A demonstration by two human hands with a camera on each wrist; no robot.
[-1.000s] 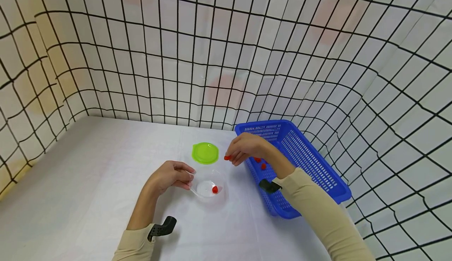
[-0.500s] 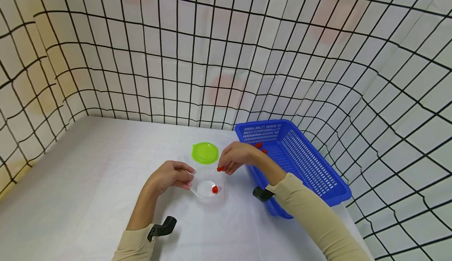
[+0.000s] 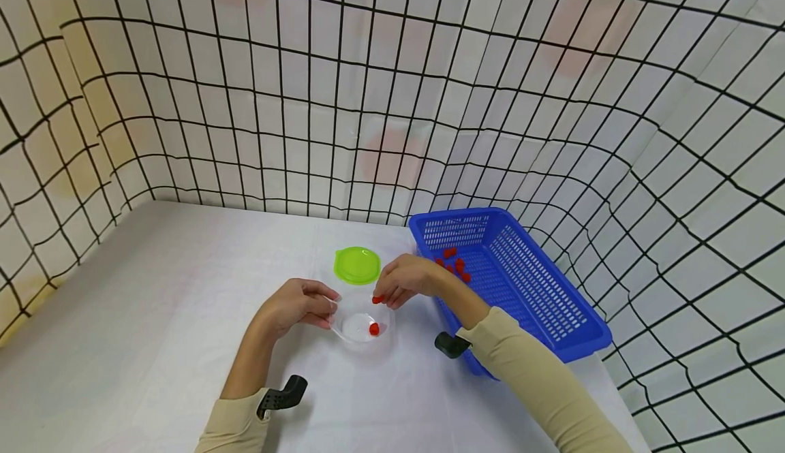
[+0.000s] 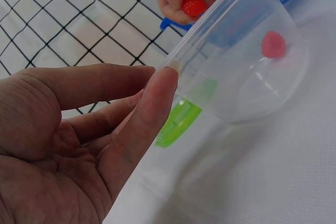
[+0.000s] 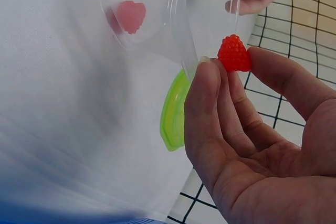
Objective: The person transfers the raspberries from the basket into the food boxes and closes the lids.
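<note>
My left hand [image 3: 300, 308] pinches the rim of a clear plastic bowl [image 4: 247, 87] between thumb and fingers, on the bowl's left side. Inside, on the bottom, lies one red raspberry [image 4: 273, 44]. Over the bowl's far right rim, my right hand [image 3: 405, 280] pinches a second red raspberry [image 5: 234, 53] between thumb and fingertips. In the right wrist view that berry shows bumpy and bright, right by the rim. A bright green lid [image 3: 358, 266] lies flat on the table just behind the bowl.
A blue perforated basket [image 3: 540, 269] stands at the right, partly behind my right forearm. Several red raspberries [image 3: 460, 263] lie at its far left end. A white wall with a black grid [image 3: 294, 99] surrounds the white-covered table [image 3: 153, 317] at the back and sides.
My right hand has moved left and toward me with the raspberry, from beside the basket to above the bowl's rim. My left hand and the bowl have stayed in place.
</note>
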